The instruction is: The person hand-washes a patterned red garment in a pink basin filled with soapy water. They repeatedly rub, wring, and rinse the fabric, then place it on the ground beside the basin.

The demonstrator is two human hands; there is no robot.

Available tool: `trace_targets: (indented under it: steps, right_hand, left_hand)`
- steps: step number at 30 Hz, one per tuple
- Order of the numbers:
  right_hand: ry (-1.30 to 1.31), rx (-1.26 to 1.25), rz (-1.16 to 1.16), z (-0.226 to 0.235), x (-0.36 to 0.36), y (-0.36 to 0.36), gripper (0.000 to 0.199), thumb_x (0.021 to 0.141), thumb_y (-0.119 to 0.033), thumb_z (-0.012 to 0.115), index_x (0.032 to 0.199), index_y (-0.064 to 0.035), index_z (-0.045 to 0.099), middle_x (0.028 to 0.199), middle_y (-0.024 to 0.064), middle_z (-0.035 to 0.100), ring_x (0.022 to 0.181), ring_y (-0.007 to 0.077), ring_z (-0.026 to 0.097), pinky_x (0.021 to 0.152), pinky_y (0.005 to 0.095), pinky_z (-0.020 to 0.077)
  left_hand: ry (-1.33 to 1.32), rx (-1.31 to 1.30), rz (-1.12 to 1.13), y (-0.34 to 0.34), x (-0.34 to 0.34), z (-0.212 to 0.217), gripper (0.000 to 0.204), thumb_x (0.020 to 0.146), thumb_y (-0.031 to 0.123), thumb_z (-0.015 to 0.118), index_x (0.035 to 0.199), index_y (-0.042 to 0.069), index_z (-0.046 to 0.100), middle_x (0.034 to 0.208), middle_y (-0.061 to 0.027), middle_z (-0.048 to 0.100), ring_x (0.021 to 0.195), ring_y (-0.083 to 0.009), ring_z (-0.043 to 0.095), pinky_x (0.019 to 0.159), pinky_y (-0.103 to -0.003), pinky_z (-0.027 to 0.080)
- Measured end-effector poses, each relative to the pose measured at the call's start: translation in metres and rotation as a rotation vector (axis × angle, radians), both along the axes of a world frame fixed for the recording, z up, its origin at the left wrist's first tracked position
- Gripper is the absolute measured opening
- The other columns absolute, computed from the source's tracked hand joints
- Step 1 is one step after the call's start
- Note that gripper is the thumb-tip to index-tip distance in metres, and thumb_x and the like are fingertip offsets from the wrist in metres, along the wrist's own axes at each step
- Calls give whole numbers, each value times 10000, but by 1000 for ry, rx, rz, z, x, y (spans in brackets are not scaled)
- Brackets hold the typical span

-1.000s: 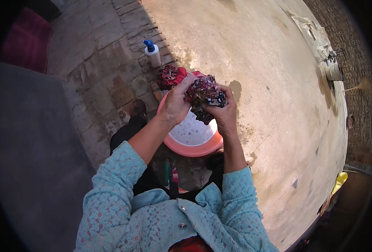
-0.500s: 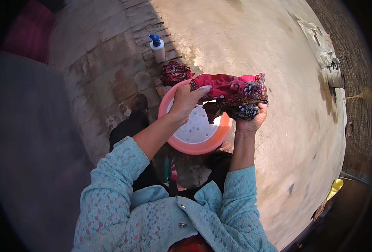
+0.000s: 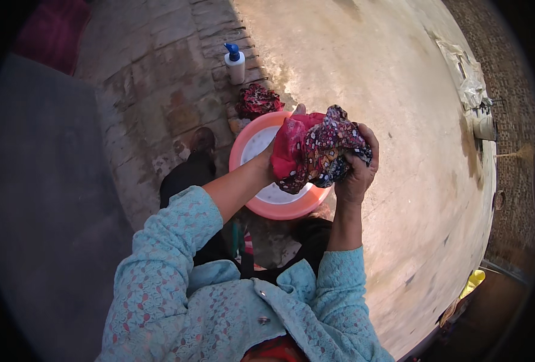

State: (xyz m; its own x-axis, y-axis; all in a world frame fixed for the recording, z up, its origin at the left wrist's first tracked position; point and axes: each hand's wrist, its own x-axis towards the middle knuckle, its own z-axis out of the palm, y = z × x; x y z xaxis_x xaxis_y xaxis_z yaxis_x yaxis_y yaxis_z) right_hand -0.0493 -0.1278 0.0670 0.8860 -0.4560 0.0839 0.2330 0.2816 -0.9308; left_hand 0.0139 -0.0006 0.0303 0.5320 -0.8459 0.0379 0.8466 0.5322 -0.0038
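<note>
In the head view, the right hand (image 3: 358,173) grips a bunched patterned cloth (image 3: 323,151) above a pink basin (image 3: 282,210); the left hand (image 3: 269,164), mostly hidden behind it, holds the other side. A pump bottle (image 3: 235,67) stands beyond.

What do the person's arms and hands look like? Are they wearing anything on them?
Both the left sleeve and right sleeve are light blue and lacy, with a pattern of little holes. They end partway down, so the forearms are bare. The right hand wears no glove. The left hand is mostly hidden, so I can't see it well.
</note>
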Motion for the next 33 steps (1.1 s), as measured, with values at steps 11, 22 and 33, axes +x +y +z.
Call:
trace_targets:
  steps: [11,22,33]
  right_hand:
    - [-406,-1125,190,12,-30,58,148,628,-71,644,760,-131,611,997,115,567,918,332,550,768,417,409]
    - [179,-430,355,-11,-3,16,458,627,-41,438,1056,-10,597,1143,149,528,1135,270,467,1003,347,325]
    - [253,-371,-131,-36,11,16,193,758,-51,680,791,-37,490,748,39,487,703,126,461,639,258,399]
  left_hand:
    - [-3,460,7,13,13,-12,280,880,377,573,855,99,554,756,-20,605,603,-104,570,530,-271,484]
    - [-235,735,278,2,-17,-17,354,960,343,387,1062,53,563,929,-55,624,817,-136,633,724,-266,539]
    - [-358,992,218,-9,-19,-12,231,927,176,404,925,29,582,843,-40,609,731,-100,589,650,-260,510]
